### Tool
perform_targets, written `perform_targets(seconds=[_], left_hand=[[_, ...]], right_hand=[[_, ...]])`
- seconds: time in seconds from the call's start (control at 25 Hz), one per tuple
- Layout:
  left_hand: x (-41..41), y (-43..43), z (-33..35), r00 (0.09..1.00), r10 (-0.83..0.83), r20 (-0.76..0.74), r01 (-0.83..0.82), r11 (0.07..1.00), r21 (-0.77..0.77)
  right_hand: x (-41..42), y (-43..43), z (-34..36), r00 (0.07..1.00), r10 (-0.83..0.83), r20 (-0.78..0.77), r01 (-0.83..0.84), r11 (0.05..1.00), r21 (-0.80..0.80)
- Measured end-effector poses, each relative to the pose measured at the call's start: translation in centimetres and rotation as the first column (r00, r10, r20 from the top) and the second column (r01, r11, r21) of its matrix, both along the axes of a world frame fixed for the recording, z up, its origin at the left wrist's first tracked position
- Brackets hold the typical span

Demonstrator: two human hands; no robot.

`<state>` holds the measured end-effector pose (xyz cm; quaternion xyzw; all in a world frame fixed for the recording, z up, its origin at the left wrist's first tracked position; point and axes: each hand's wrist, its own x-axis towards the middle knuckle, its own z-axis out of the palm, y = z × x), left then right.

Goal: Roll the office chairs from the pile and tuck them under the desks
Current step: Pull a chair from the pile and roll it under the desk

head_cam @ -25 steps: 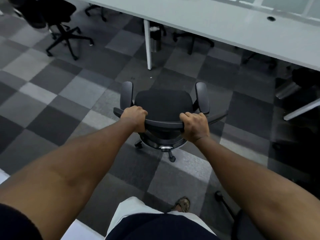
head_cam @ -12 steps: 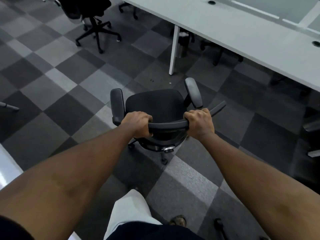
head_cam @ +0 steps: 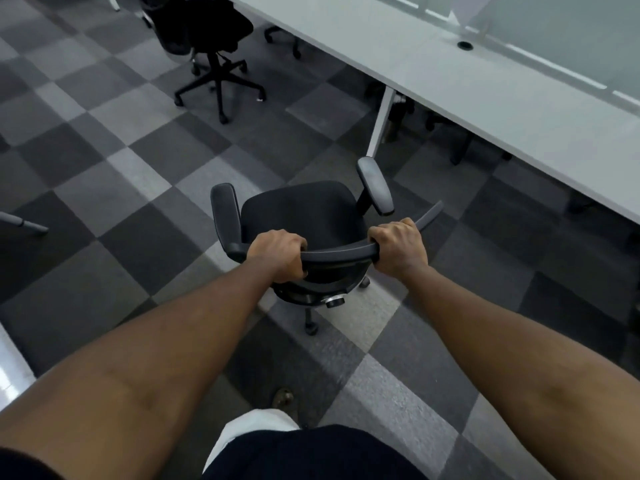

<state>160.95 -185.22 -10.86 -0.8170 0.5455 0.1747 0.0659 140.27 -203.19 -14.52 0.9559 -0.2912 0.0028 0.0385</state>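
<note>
Black office chair (head_cam: 301,209) on checkered carpet tiles (head_cam: 114,209), open floor, near white desk (head_cam: 450,64), seat toward desk. Left hand (head_cam: 277,252) and right hand (head_cam: 400,249) grip top backrest rail, fingers curled round it. White desk leg (head_cam: 382,123) stands just beyond right armrest (head_cam: 375,190). Dark chair base (head_cam: 460,147) sits under desk. Second black chair (head_cam: 218,29) stands well apart, far left.

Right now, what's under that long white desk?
Under the long white desk: a slanted white metal leg and black chair bases with castors in shadow. The desktop hides their seats and backs.
</note>
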Motion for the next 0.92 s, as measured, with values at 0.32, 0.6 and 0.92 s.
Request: perform_targets(seconds=[0.32, 0.6, 0.92], left_hand=[[10.9, -5.7, 0.2, 0.997, 0.065, 0.033, -0.065, 0.998, 0.014], [17.2, -12.7, -0.1, 0.983, 0.185, 0.014, -0.186, 0.983, 0.009], [22.8, -22.3, 0.6, 0.947, 0.322, -0.004, -0.322, 0.947, 0.004]], right_hand=[[12.6, -6.8, 0.4, 0.999, 0.034, 0.000, -0.034, 0.999, 0.010], [21.1, -16.6, 0.0, 0.974, 0.227, 0.019, -0.227, 0.974, -0.006], [30.3, -28.5, 0.7, 0.925, 0.380, -0.005, -0.379, 0.923, 0.068]])
